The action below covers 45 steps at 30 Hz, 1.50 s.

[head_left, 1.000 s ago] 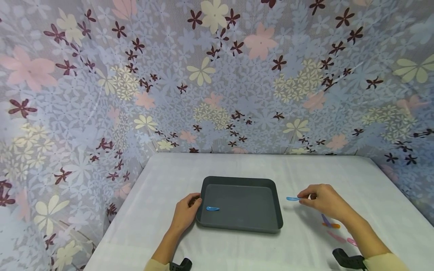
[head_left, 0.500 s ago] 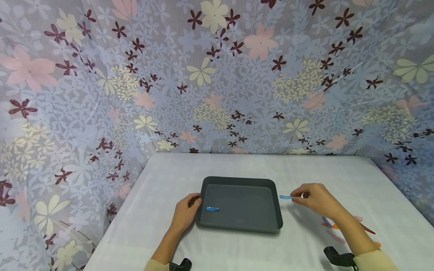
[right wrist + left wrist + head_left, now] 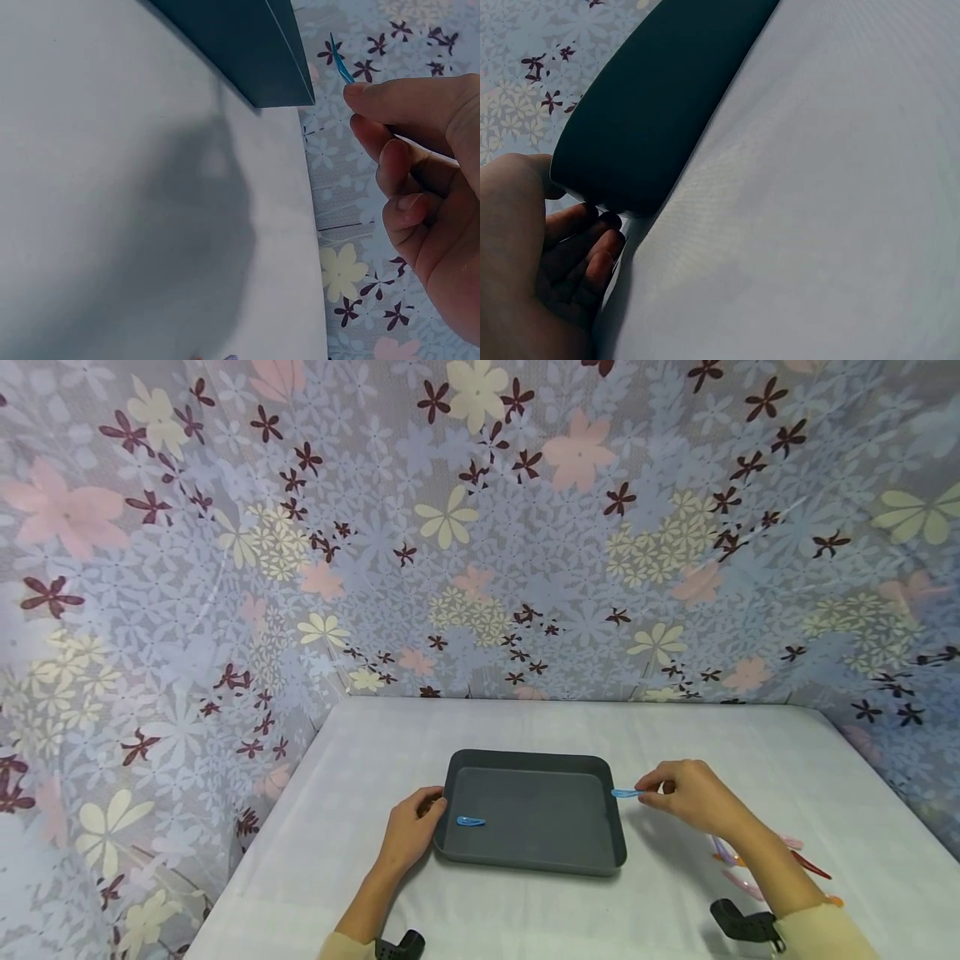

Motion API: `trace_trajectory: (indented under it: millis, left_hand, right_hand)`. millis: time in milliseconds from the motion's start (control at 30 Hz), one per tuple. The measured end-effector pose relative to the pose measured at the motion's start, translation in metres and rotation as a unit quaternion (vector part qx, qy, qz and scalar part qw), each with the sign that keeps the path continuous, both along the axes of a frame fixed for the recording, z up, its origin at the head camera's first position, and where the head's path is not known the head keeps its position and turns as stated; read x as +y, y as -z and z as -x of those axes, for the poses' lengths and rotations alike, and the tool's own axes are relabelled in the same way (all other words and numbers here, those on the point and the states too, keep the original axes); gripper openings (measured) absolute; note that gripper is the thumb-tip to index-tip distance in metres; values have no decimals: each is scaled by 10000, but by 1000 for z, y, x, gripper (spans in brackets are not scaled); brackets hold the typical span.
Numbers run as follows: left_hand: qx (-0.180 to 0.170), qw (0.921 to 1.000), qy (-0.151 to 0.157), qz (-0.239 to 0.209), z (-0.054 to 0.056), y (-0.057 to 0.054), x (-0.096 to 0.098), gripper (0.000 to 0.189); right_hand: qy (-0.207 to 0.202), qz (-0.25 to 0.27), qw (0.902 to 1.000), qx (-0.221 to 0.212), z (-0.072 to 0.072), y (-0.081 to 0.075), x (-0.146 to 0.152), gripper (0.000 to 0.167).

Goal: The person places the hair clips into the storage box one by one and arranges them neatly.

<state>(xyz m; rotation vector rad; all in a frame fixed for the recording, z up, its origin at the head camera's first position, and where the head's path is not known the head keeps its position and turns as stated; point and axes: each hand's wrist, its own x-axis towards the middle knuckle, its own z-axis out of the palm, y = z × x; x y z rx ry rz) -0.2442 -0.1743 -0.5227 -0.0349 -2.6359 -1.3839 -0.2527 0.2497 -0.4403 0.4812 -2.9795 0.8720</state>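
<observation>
A dark grey rectangular tray sits on the white-covered table. My left hand holds the tray's left side; in the left wrist view, fingers curl under the near corner of its wall. One blue hair clip lies inside the tray, toward its left side. With thumb and fingertips, my right hand pinches a second blue snap hair clip, its tip at the tray's right rim. The right wrist view shows this clip edge-on, raised above the table, the other fingers loosely curled.
Several hair clips in pink, purple, orange and red lie on the table at the right, partly hidden by my right forearm; a red clip shows beyond it. Floral fabric hangs behind the table and along its sides.
My right hand has moved left with the blue hair clip, bringing it to the tray's right rim. More of the clips beside the forearm now show. My left hand and the tray have stayed put.
</observation>
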Motion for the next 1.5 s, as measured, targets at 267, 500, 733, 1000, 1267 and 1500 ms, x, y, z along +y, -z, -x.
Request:
trace_trajectory:
  millis: [267,500,733,1000,1267,1500]
  left_hand:
    - [-8,10000,-9,18,0,-2,1,30]
    - [6,10000,-3,36,-1,-2,1,31]
    - [-50,10000,-33,6,0,-1,2,30]
    - [-55,10000,-14,-38,-2,-7,3,29]
    - [-38,10000,12,-35,-2,-7,3,30]
    - [-13,10000,-18,-30,-2,-6,2,30]
  right_hand:
    - [-206,-221,9995,103,4,-5,-2,11]
    - [-301,-320,9990,33,6,-7,-7,12]
    - [-444,-436,9980,-72,7,-9,-13,11]
    - [-549,-626,9965,99,10,-11,-16,11]
    - [-655,-648,9957,124,8,-10,-23,12]
    - [-723,-769,9942,184,9,-13,-30,11]
